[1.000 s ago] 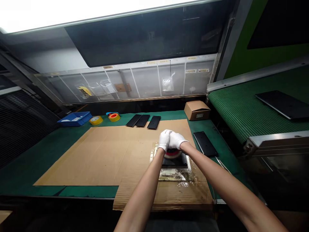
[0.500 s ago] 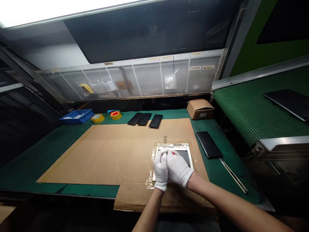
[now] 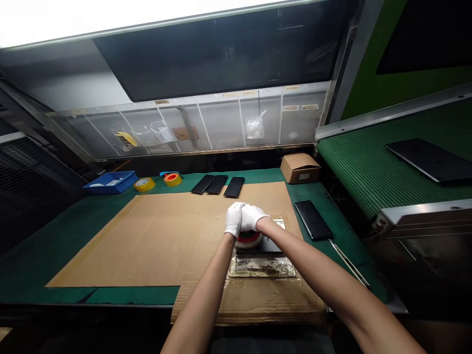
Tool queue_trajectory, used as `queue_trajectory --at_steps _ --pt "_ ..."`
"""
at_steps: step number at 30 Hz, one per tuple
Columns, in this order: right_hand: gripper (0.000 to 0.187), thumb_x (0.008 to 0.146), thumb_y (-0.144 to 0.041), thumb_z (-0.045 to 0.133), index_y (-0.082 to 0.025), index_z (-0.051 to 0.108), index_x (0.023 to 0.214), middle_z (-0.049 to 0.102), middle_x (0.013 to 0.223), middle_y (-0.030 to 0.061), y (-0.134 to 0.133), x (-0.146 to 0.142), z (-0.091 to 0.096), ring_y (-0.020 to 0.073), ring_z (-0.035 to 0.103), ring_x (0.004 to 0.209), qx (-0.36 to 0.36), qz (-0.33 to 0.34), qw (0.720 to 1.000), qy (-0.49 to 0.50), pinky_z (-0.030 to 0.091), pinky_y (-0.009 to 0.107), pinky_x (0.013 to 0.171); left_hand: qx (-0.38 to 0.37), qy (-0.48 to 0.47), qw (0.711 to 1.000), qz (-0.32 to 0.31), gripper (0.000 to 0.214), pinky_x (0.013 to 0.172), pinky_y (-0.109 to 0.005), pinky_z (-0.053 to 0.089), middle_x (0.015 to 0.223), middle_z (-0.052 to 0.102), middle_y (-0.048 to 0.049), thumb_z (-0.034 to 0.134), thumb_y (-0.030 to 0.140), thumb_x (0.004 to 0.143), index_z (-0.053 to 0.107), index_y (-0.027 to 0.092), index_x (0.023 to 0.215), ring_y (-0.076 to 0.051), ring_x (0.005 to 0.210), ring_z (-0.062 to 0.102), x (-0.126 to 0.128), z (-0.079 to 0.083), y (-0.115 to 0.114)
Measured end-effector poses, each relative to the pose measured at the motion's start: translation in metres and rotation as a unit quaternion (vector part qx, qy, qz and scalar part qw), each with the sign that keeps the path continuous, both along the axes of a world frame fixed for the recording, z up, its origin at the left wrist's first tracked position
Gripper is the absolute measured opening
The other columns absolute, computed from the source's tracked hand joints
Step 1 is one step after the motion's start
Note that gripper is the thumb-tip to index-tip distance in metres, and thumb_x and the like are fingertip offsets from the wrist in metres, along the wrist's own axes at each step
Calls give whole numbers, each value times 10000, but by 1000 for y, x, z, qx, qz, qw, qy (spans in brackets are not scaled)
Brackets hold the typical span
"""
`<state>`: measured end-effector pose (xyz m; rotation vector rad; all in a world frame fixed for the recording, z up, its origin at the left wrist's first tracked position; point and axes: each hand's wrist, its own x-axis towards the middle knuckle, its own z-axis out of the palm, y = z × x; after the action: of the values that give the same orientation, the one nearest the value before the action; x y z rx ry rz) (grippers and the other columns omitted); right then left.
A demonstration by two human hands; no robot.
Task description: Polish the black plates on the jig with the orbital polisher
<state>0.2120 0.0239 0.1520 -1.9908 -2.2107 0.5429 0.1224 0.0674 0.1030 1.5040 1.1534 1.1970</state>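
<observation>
Okay, my gloved left hand (image 3: 233, 220) and right hand (image 3: 251, 218) are closed together on the round red pad (image 3: 248, 240).
That pad sits on a black panel (image 3: 260, 247), which lies on a shiny foil sheet (image 3: 262, 269) over cardboard (image 3: 147, 241) on the green desk (image 3: 110, 296).

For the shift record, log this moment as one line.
Hands: gloved left hand, right hand on round red-banded tool | Under: black panel on foil sheet
</observation>
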Motion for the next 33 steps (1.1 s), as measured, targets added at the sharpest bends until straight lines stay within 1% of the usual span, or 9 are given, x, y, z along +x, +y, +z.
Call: queue_trajectory --at_steps 3,5,8,12,15,18,23,28,33 --pt "488 875 -363 747 -95 675 1277 730 1239 186 -7 9 4 254 737 1031 -10 -14 1000 -3 582 353 885 -16 -8 1000 -16 200 839 -369 543 684 677 -42 599 235 793 597 226 593 -225 741 650 12 2 -2" --pt "538 857 -316 730 -80 637 1332 715 1246 222 -22 9 6 294 743 1033 -2 -23 1000 -8 586 363 870 -25 -16 999 -14 163 873 -382 546 768 719 -68 568 232 806 637 220 658 -243 804 678 13 1 -17" --pt "604 837 -238 690 -50 571 1399 707 1205 240 -56 1 4 316 744 1030 13 -23 1000 -15 587 368 858 -18 -42 999 17 167 927 -406 548 898 753 -94 540 271 848 685 209 794 -258 901 703 4 -6 -57" --pt "477 859 -150 602 -37 622 1323 678 1212 249 -101 -6 -7 314 706 1079 37 24 998 -35 563 377 924 36 -35 997 60 219 958 -407 538 982 752 -86 530 336 925 715 219 915 -259 969 698 -8 -16 -118" --pt "400 893 -132 534 -28 649 1263 669 1195 253 -119 4 -15 315 695 1068 60 52 996 -49 553 386 921 63 -16 996 58 238 957 -397 538 996 746 -73 502 335 956 719 237 942 -253 977 694 -1 -18 -139" --pt "430 887 -147 554 -47 625 1299 682 1213 237 -117 28 -15 298 703 1077 55 13 998 -22 545 360 916 61 16 997 33 232 977 -403 531 1018 751 -74 504 320 946 719 233 937 -251 999 691 23 -14 -129" --pt "642 825 -297 704 -80 552 1410 729 1192 214 -81 72 -7 309 744 1026 -22 -120 992 26 552 353 866 8 54 997 -51 210 969 -434 516 939 750 -113 497 252 905 653 215 770 -271 945 682 73 -4 -74" --pt "601 775 -335 778 -139 666 1332 729 1267 187 -40 95 -7 306 722 1136 -35 -105 994 27 531 316 922 -53 81 993 -70 259 899 -434 501 820 743 -145 531 156 837 549 230 589 -297 885 683 103 3 -30" --pt "542 796 -343 754 -142 681 1293 738 1245 179 -40 103 -6 321 725 1135 -42 -122 991 20 537 342 930 -64 70 992 -83 255 878 -445 496 804 754 -140 556 133 799 586 225 563 -310 875 691 113 3 -28"
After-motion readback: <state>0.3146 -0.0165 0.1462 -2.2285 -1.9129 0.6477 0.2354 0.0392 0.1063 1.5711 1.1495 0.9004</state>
